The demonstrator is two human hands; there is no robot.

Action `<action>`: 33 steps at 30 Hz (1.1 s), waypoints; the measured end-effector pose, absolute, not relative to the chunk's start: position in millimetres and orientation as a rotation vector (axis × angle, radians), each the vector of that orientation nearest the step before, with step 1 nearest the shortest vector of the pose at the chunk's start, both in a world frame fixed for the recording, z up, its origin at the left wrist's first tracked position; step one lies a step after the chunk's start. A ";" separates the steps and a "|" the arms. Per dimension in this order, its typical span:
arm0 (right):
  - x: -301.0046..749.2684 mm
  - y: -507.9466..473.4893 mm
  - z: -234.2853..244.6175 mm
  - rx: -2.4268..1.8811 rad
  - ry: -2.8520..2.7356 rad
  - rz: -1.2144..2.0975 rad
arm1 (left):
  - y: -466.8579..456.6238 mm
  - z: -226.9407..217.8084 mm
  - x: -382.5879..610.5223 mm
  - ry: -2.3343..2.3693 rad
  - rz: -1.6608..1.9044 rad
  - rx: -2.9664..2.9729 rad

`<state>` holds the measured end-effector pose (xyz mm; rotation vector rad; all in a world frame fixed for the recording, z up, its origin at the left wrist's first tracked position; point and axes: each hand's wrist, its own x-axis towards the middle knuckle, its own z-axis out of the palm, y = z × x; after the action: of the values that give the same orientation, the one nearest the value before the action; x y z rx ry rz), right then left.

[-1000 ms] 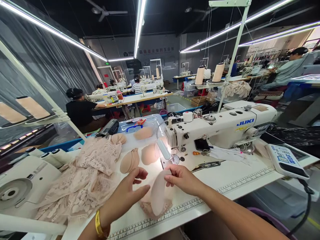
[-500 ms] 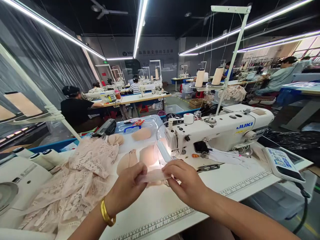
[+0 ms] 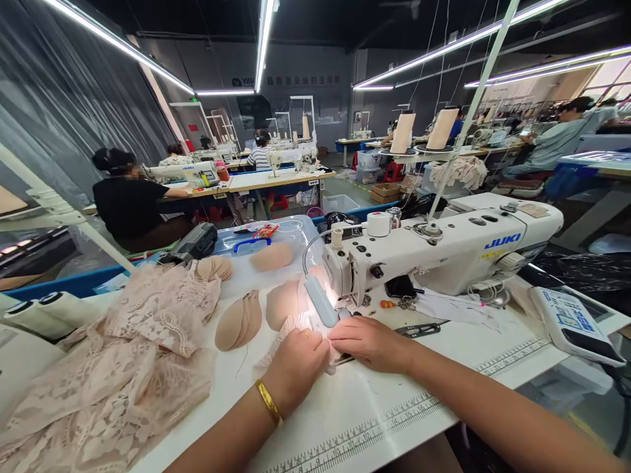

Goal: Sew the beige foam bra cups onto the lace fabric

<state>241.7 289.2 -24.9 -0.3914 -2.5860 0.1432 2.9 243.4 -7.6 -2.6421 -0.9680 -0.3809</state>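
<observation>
My left hand (image 3: 296, 362), with a gold bangle on the wrist, is closed on a pale lace and fabric piece (image 3: 280, 338) and presses it to the white table (image 3: 374, 407). My right hand (image 3: 371, 341) lies beside it, fingers together on the same piece. Both hands sit just in front of the needle area of the white JUKI sewing machine (image 3: 444, 253), under its small bright lamp (image 3: 320, 301). Much of the piece is hidden under my hands.
A heap of pink lace (image 3: 113, 374) covers the table's left. Beige bra cups (image 3: 241, 320) lie behind my hands. Scissors (image 3: 419, 330) and a control panel (image 3: 572, 322) are to the right. Other people sew at benches farther back.
My hands lifted the fabric piece, stretched it between them, then moved it forward and down onto the table at the machine's needle. The camera tilted lower.
</observation>
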 end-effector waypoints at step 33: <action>256.2 289.3 -22.6 -0.671 -2.635 0.383 | 238.9 -15.3 17.1 -1.210 -0.509 -2.779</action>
<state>256.2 289.3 -22.6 -0.6708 -2.6352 0.3827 17.1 238.9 -15.3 -2.7793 -1.2103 -0.5089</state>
